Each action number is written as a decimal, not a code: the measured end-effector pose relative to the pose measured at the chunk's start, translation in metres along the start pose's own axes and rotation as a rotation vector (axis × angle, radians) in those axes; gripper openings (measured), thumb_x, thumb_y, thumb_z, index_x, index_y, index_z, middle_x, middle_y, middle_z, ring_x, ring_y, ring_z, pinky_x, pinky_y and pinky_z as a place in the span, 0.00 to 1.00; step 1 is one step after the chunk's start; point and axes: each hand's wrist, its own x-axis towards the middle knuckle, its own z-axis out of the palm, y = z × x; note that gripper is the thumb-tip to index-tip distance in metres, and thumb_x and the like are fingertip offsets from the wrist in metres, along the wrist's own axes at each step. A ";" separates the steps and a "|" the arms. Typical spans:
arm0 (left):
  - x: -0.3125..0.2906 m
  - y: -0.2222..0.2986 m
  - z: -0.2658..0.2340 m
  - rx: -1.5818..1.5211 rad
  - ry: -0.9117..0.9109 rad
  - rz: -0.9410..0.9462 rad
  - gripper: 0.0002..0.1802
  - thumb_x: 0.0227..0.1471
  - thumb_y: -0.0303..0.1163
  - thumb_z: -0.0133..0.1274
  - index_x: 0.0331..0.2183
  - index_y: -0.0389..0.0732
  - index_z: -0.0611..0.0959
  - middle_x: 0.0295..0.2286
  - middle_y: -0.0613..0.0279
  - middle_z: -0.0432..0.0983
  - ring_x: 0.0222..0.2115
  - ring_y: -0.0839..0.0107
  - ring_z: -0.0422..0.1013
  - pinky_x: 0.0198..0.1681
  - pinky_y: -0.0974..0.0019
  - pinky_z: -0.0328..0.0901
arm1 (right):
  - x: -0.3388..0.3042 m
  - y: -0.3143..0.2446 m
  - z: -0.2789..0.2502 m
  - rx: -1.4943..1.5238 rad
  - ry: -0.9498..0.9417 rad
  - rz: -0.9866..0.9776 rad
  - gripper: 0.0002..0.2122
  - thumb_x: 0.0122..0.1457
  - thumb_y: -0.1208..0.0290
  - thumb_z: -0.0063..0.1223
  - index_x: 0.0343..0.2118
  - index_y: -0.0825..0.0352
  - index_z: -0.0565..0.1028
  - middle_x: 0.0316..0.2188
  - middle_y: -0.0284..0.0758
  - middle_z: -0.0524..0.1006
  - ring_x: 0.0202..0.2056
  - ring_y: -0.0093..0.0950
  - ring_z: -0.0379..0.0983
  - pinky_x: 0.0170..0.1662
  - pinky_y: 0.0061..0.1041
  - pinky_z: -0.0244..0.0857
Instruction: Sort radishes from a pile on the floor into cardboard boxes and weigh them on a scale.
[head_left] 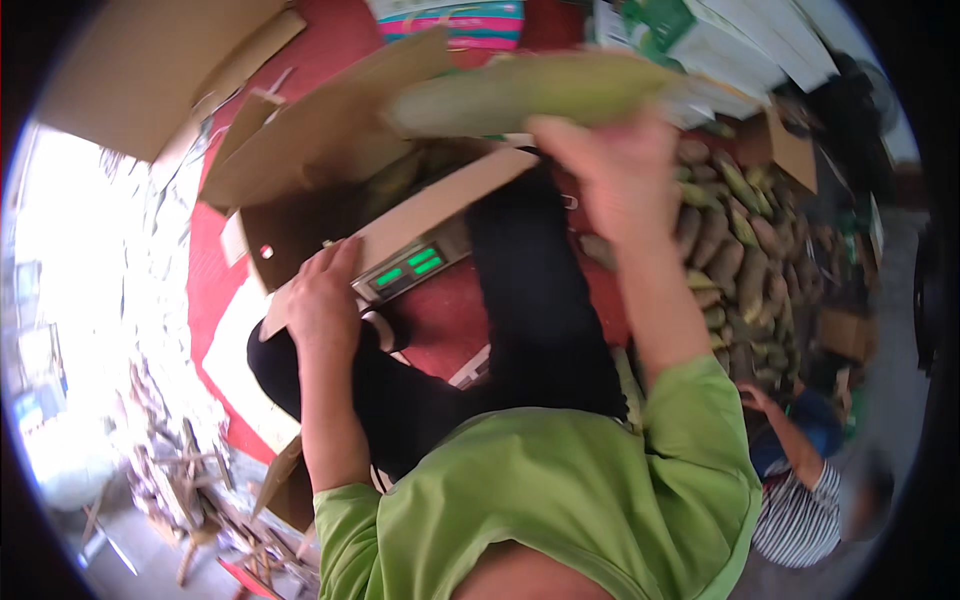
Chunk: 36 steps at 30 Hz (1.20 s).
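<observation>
My right hand [620,165] is raised over the far right side of the carton, with its fingers closed on a long pale-green to yellow-green vegetable [540,92]. Motion blurs the vegetable, so its exact kind is unclear. My left hand [325,290] grips the near flap [430,208] of an open cardboard carton [300,225]. Inside the carton a greenish shape [395,178] shows in shadow; the flap hides much of the inside. Just under that flap sits a digital scale [415,265] with a lit green display, between my knees.
To the right lies a large heap of brown and green long vegetables [740,240]. Another person [800,500] in a striped top is beside it. White and green boxes [700,45] stand at the far right, another carton [150,70] at far left. Scrap wood [190,480] lies lower left.
</observation>
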 end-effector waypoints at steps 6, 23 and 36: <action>-0.003 -0.003 0.002 -0.022 0.019 0.000 0.23 0.45 0.18 0.44 0.44 0.46 0.79 0.42 0.58 0.76 0.43 0.57 0.71 0.46 0.58 0.66 | 0.002 0.056 -0.005 -0.533 -0.141 -0.119 0.19 0.47 0.72 0.62 0.43 0.66 0.72 0.40 0.32 0.72 0.41 0.24 0.70 0.41 0.23 0.66; -0.001 -0.007 0.008 -0.013 0.048 0.117 0.18 0.53 0.24 0.46 0.46 0.43 0.79 0.40 0.55 0.77 0.40 0.56 0.74 0.42 0.58 0.67 | -0.329 0.199 -0.279 -1.149 0.029 1.017 0.10 0.47 0.66 0.53 0.31 0.65 0.78 0.31 0.45 0.77 0.36 0.45 0.74 0.40 0.39 0.68; 0.000 -0.014 0.017 -0.030 0.090 0.080 0.18 0.53 0.25 0.45 0.46 0.43 0.79 0.40 0.53 0.76 0.41 0.55 0.73 0.43 0.55 0.67 | -0.378 0.131 -0.382 -1.264 0.701 1.090 0.13 0.50 0.67 0.53 0.39 0.63 0.77 0.35 0.45 0.78 0.40 0.42 0.74 0.44 0.34 0.68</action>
